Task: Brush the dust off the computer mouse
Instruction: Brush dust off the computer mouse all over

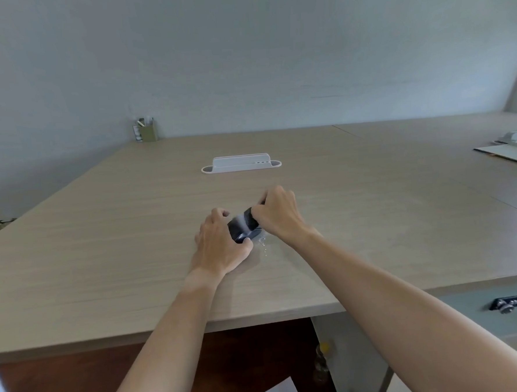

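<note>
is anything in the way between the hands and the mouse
Nothing visible. The left hand already grips the dark computer mouse from its near-left side, and the right hand is closed against its far-right end. Whether it holds a brush is hidden.

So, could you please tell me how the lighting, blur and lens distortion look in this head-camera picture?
Head view: soft, even daylight with faint shadows under the hands; wide-angle bending bows the desk edges and stretches the forearms; a pale sheen crosses the dark mouse, blurred between the left hand and right hand; the far pen holder is soft.
</note>
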The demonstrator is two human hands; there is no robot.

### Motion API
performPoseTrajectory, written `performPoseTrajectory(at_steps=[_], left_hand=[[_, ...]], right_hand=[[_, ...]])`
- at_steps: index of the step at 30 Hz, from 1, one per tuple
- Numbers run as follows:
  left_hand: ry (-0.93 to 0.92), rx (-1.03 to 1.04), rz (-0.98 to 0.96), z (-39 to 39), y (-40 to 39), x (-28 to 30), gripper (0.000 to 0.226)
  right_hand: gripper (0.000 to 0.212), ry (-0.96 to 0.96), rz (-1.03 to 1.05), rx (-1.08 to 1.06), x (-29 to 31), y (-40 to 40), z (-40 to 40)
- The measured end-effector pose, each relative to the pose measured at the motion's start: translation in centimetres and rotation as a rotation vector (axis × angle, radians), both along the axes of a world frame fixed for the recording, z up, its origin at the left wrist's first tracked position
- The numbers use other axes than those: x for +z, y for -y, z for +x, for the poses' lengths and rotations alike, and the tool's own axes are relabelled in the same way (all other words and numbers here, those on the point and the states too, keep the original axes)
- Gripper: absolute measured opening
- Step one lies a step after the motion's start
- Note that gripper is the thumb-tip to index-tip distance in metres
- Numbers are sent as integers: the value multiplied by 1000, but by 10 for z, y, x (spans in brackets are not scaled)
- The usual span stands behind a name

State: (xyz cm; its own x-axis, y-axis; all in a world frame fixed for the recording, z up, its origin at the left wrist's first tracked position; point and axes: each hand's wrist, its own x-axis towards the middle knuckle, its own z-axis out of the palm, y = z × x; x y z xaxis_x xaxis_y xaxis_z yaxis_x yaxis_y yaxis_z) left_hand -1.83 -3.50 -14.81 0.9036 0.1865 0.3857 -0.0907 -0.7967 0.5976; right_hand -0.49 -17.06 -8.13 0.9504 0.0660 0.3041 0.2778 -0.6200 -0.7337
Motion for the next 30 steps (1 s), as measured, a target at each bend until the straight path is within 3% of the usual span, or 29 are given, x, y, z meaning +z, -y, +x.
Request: performPoseTrajectory(at_steps=[2, 4, 8, 13, 15, 18, 20, 23, 26, 30], left_hand=[[-4, 3, -9, -1, 0, 1, 66], [-3, -4, -10, -1, 1, 1, 63], [-3, -12, -7, 0, 0, 1, 60], [-6, -6, -14, -1, 1, 0, 67], [-11, -8, -15, -1, 1, 0, 66], [-15, -6, -21, -1, 1, 1, 58], [-14, -18, -24, 0, -1, 1, 57], [-14, -26, -18, -1, 0, 0, 58], [-13, -23, -6, -1, 0, -1, 57], [-5, -32, 3, -1, 0, 0, 56]], right_hand=[[27, 44, -44, -41, 4, 5, -1], [18, 61, 6, -3, 5, 3, -1], [19, -35, 50, 66, 1, -7, 3], [29, 81, -164, -85, 4, 4, 3], [16, 104, -62, -63, 5, 3, 2], [22, 50, 90, -18, 1, 1, 4], [16, 5, 60, -17, -3, 5, 7], [29, 24, -46, -40, -2, 16, 9], [15, 65, 18, -35, -5, 17, 12], [15, -31, 81, -8, -10, 15, 12]])
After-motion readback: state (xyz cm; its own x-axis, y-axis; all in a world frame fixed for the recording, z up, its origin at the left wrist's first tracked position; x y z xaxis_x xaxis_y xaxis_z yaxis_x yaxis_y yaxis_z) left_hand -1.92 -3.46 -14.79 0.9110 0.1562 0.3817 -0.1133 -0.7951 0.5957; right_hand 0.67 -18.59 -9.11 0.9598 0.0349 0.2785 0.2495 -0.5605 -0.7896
